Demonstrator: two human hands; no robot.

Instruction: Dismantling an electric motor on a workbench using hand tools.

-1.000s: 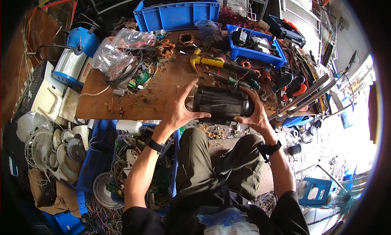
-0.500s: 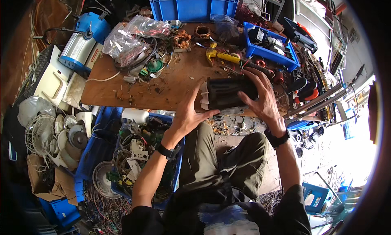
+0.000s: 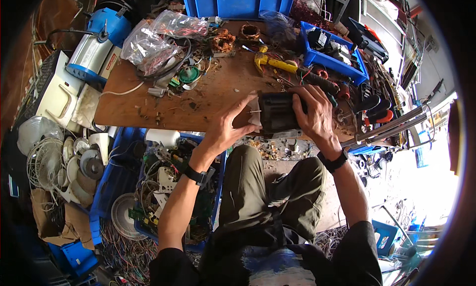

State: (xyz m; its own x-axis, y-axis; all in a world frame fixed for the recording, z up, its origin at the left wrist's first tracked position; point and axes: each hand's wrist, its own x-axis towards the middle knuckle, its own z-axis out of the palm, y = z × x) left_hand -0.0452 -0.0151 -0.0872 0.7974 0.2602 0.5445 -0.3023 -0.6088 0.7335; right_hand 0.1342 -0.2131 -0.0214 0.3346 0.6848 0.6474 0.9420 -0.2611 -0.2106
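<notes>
A black, ribbed, boxy casing (image 3: 278, 111) lies at the near edge of the workbench, between my hands. Pale, fin-like pieces (image 3: 254, 112) stick out from its left end, with a thin shaft among them. My left hand (image 3: 225, 129) spans that end, thumb at the near corner and forefinger at the far one. Over the right end my right hand (image 3: 315, 115) is wrapped, fingers across the top; part of the casing is hidden beneath it. Beyond the casing rests a yellow-headed hammer (image 3: 277, 63) with a dark handle.
On the wooden workbench (image 3: 129, 107) lie clear plastic bags (image 3: 148, 48), copper coils (image 3: 223, 40) and loose scraps. A blue bin (image 3: 334, 63) of parts stands at the far right, a larger blue crate (image 3: 238, 4) behind. Below left, another crate holds circuit boards (image 3: 168, 182).
My right hand has closed in over the casing's right end. The casing's ribbed side shows more plainly, as if turned slightly. My left hand stays at the left end.
</notes>
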